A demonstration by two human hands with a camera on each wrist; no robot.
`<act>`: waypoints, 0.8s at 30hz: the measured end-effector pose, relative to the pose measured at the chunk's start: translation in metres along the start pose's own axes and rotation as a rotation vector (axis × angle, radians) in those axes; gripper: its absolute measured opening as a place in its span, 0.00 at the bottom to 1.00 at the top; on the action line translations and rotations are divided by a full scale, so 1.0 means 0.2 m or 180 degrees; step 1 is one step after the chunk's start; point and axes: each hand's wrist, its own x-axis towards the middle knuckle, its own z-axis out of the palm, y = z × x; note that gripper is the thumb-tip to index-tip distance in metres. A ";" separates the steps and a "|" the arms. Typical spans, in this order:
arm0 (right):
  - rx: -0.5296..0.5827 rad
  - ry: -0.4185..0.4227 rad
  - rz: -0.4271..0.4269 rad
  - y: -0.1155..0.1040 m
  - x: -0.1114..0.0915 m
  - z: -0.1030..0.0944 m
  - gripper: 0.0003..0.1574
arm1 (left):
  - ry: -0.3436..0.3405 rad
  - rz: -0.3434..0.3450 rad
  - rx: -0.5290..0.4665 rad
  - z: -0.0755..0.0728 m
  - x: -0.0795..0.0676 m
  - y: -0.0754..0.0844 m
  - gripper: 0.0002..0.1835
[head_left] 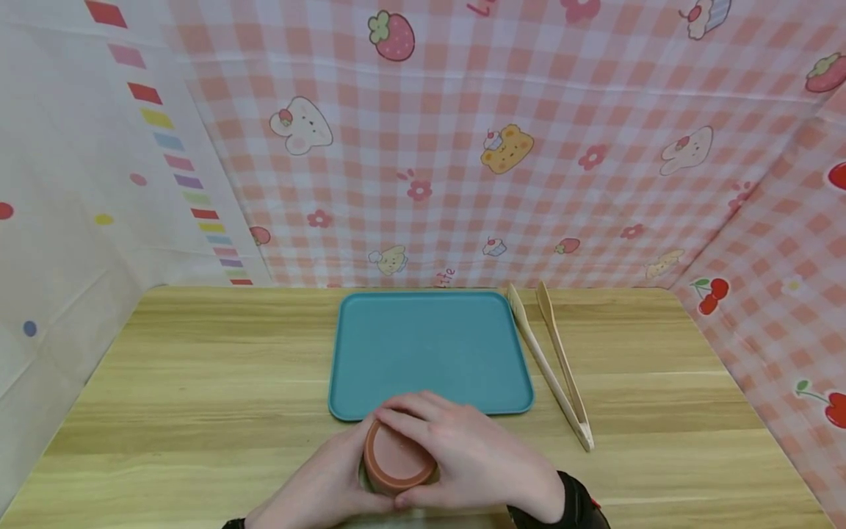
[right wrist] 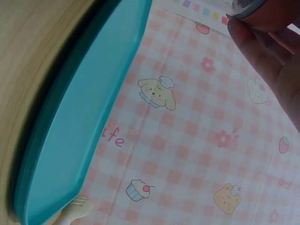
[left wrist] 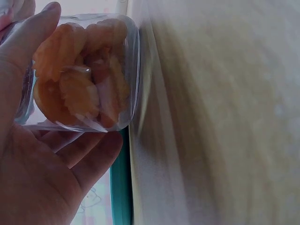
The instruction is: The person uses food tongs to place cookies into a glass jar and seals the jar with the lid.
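Observation:
Near the table's front edge, both hands are around a clear jar (left wrist: 133, 70) with a brown-orange lid (head_left: 399, 454). Through its see-through wall, several orange-brown, ridged pieces of food (left wrist: 77, 91) show in the left wrist view. My left hand (head_left: 333, 470) holds the jar's body from the left, thumb on one side and fingers on the other. From the right, my right hand (head_left: 472, 452) grips the lid's rim with curled fingers and thumb. In the right wrist view the lid (right wrist: 276, 14) is partly cut off; whether it sits fully down cannot be told.
A teal rectangular tray (head_left: 429, 353) lies just behind the hands. Light wooden tongs (head_left: 555, 367) rest along its right side, their joined end toward the front. Patterned cloth (head_left: 449, 169) hangs at the back and sides of the wooden table (head_left: 218, 375).

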 end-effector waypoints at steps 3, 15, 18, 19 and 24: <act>0.0000 0.0016 0.0037 -0.01 0.00 0.00 0.49 | 0.0027 -0.0007 0.0007 0.00 0.00 0.00 0.49; -0.0068 -0.0074 0.0093 0.00 -0.01 0.00 0.52 | 0.0018 0.0052 -0.0027 0.01 0.00 0.00 0.49; -0.0077 -0.0078 0.0096 0.00 -0.01 0.00 0.54 | -0.0022 -0.0031 -0.0097 0.00 0.00 0.01 0.52; -0.0043 -0.0072 0.0104 0.00 -0.01 -0.01 0.55 | -0.0038 -0.0062 -0.0123 0.00 0.00 0.01 0.53; 0.0134 0.0063 0.0171 0.02 -0.01 -0.03 0.63 | -0.0059 -0.0239 -0.0095 -0.03 0.00 0.02 0.65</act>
